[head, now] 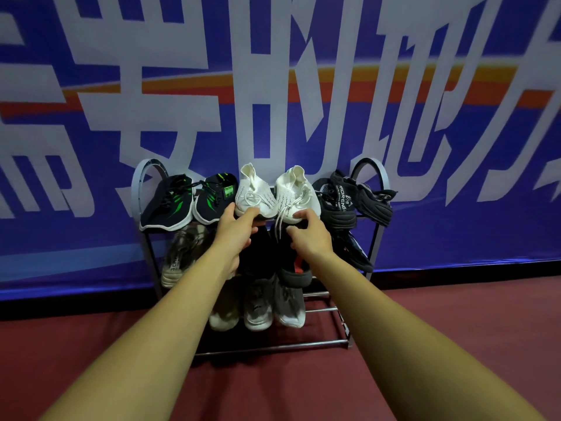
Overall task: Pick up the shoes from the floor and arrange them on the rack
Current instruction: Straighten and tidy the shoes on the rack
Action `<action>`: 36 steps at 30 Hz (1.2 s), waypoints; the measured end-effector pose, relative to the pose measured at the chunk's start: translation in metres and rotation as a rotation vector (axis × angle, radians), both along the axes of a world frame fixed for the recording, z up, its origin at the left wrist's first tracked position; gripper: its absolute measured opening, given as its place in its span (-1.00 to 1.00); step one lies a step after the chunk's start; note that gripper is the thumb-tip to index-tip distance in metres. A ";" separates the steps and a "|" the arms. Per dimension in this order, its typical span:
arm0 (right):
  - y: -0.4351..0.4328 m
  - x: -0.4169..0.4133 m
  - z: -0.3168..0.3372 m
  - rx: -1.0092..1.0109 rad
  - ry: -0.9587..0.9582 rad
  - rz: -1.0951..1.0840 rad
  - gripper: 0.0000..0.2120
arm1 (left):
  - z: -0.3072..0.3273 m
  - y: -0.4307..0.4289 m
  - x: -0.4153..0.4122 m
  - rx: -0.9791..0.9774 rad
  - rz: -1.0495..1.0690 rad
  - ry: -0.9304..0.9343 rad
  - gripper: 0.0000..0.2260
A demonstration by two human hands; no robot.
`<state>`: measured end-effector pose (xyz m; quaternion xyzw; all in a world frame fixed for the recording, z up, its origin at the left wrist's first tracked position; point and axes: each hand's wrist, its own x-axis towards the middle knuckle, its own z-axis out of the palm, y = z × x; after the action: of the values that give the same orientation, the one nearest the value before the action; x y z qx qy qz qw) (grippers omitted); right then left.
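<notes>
A metal shoe rack [334,343] stands against a blue banner wall. Two white sneakers sit side by side on the middle of its top shelf. My left hand [235,230] grips the toe of the left white sneaker [253,194]. My right hand [309,235] holds the toe of the right white sneaker [296,192], whose laces hang down. A black-and-green pair [188,200] sits to their left and a black pair [349,199] to their right. Darker shoes [291,265] fill the middle shelf, partly hidden by my hands.
Grey-and-white shoes [258,305] rest on the bottom shelf, whose right part shows bare bars [321,309]. A pale shoe [179,256] sits at the middle shelf's left end. Dark red floor [455,329] spreads in front of the rack.
</notes>
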<state>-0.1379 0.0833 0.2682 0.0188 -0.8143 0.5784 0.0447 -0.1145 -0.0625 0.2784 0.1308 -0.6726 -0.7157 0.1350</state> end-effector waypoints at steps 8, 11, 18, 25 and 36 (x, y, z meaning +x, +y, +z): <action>0.011 0.005 0.023 -0.561 -0.057 0.031 -0.93 | 0.000 -0.009 0.003 -0.146 0.072 -0.006 -0.64; 0.008 0.005 0.029 -0.595 -0.033 -0.012 -0.87 | -0.006 -0.009 -0.003 -0.184 0.119 -0.016 -0.59; 0.000 0.011 0.020 -0.536 -0.070 0.076 -0.84 | -0.009 -0.003 -0.002 -0.199 0.128 -0.001 -0.54; -0.001 0.016 0.021 -0.401 -0.130 0.187 -0.92 | -0.008 0.009 0.007 -0.190 0.080 0.010 -0.58; 0.024 0.011 0.015 0.022 -0.033 -0.037 -0.47 | -0.004 0.028 0.023 -0.402 0.090 0.010 -0.23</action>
<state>-0.1268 0.1074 0.2829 -0.0054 -0.8214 0.5689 0.0415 -0.0912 -0.0347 0.2742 0.1276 -0.7947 -0.5610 0.1935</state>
